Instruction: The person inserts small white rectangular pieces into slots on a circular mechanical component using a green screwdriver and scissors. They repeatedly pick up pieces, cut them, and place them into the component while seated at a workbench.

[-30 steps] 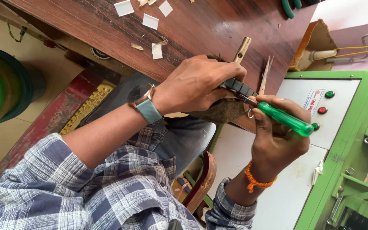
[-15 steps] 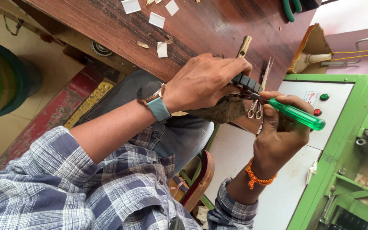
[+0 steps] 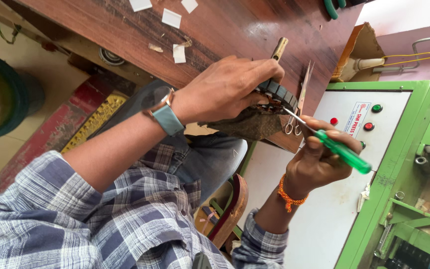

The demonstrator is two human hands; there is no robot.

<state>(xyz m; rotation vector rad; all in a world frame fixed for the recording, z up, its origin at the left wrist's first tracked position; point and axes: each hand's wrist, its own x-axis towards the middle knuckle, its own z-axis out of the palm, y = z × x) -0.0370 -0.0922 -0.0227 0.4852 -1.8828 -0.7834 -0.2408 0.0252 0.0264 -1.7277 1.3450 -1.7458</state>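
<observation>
A: Why's the ring-shaped stator pinned at the surface edge?

B: Left hand fingers clamp it steady. Right hand fingers, just below, wrap the green screwdriver, tip in its slots. Scissors lie beside.

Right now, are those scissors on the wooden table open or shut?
Shut. The scissors lie flat on the wooden table, blades together in one thin point, the two finger loops side by side.
</observation>
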